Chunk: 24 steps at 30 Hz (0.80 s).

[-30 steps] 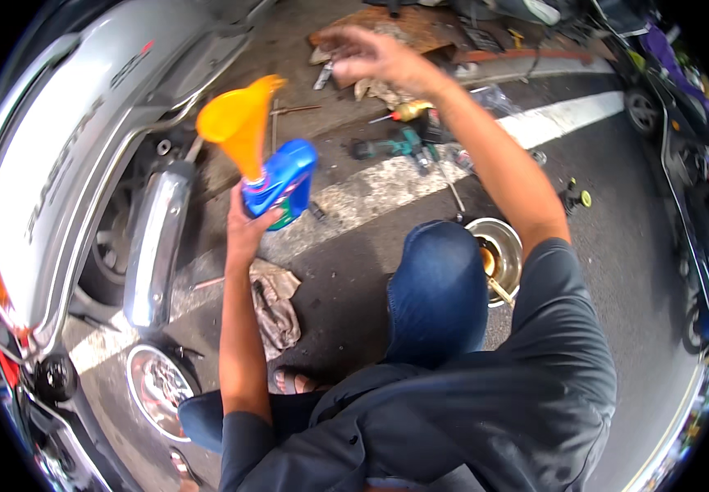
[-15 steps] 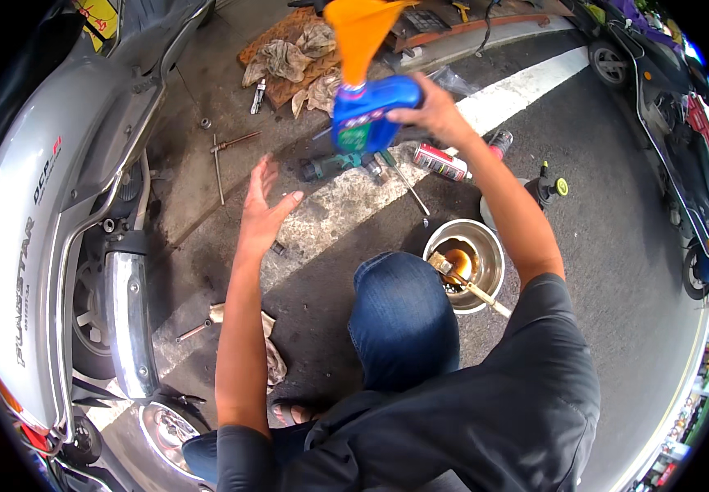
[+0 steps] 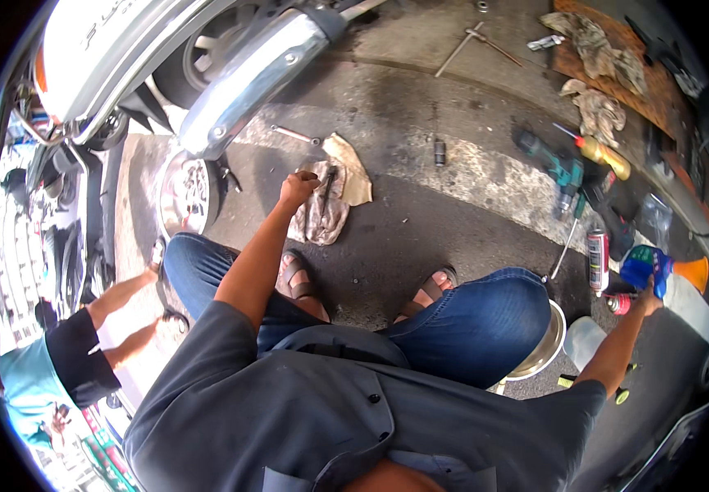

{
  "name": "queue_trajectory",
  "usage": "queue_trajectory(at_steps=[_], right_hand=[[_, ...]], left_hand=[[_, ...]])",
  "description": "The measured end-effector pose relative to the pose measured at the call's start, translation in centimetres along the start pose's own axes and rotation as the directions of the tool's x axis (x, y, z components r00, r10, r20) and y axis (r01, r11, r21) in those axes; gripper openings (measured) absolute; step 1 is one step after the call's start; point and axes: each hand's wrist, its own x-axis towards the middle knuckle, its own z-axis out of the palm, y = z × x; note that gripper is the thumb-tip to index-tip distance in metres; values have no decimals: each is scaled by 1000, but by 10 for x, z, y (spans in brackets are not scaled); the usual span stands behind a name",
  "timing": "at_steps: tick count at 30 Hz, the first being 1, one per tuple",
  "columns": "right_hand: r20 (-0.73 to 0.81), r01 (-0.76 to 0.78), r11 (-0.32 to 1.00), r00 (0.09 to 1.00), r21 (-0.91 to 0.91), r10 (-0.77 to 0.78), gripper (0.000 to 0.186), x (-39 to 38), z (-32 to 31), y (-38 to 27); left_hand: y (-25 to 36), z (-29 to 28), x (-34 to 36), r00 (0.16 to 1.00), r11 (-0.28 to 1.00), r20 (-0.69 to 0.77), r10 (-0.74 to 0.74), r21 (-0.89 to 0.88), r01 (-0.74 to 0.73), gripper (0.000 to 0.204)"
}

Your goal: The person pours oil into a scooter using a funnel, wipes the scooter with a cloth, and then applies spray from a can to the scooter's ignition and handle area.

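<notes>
Over pavement (image 3: 371, 254), a blue bottle (image 3: 643, 264) is held by the right hand (image 3: 650, 302), funnel (image 3: 692, 273) pointing rightward from the grip; whether the left hand (image 3: 297, 189) holds anything cannot be told.

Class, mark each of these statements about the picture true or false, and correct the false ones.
1. The right hand holds a blue bottle. True.
2. The funnel at the end of the bottle is green. False: the funnel is orange.
3. The left hand is close to a stained cloth. True.
4. The drill lies under the left hand. False: the drill lies apart from both hands.
5. The person wears sandals. True.
6. The metal bowl by the right knee is in full view. False: the right knee hides part of the bowl.
</notes>
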Motion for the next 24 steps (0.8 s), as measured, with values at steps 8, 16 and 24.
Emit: queue_trajectory(at_steps=[8, 16, 24], right_hand=[[-83, -197, 979, 976, 49, 200, 70, -22, -65, -46], [439, 79, 753, 771, 654, -462, 23, -228, -52, -103], [829, 399, 732, -175, 553, -531, 30, -473, 20, -273]], left_hand=[[-15, 11, 38, 965, 959, -231, -124, -278, 56, 28], [45, 44, 51, 1000, 907, -11, 5, 422, 0, 52], [73, 39, 36, 995, 984, 37, 88, 154, -93, 51]])
